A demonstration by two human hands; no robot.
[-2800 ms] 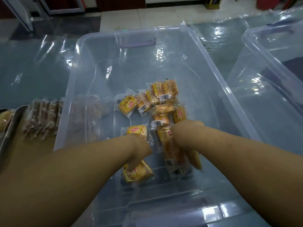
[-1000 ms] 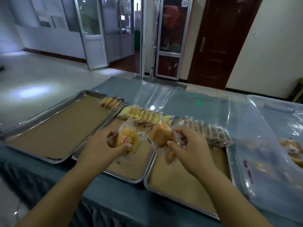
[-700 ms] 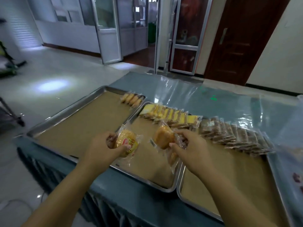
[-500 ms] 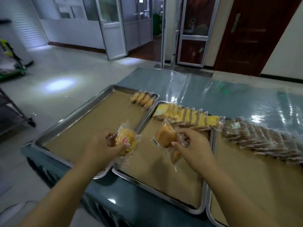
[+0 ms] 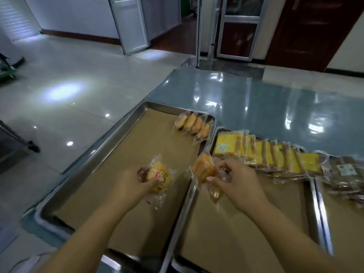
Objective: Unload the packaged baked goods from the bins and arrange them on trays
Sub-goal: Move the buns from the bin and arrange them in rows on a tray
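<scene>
Nearest, the left hand (image 5: pixel 136 186) curls round one yellow-labelled bun packet (image 5: pixel 160 178) above the left tray (image 5: pixel 137 154). The right hand (image 5: pixel 236 184) pinches an orange bun packet (image 5: pixel 203 170) over the middle tray (image 5: pixel 246 243), with at least one more half-hidden beneath. There are three trays; the right tray (image 5: pixel 346 223) is cut off. Farther off lie four wrapped buns (image 5: pixel 194 125), overlapping yellow cake slices (image 5: pixel 266 154) and blurred dark packets (image 5: pixel 346 174), both uncountable.

Trays (image 5: pixel 126 123): brushed metal w/ matt brown paper liners (image 5: pixel 137 154). Pastry wrappers (image 5: pixel 194 125): clear glossy plastic. Surface (image 5: pixel 256 99): glossy film cover. Floor (image 5: pixel 78 75): polished tile.
</scene>
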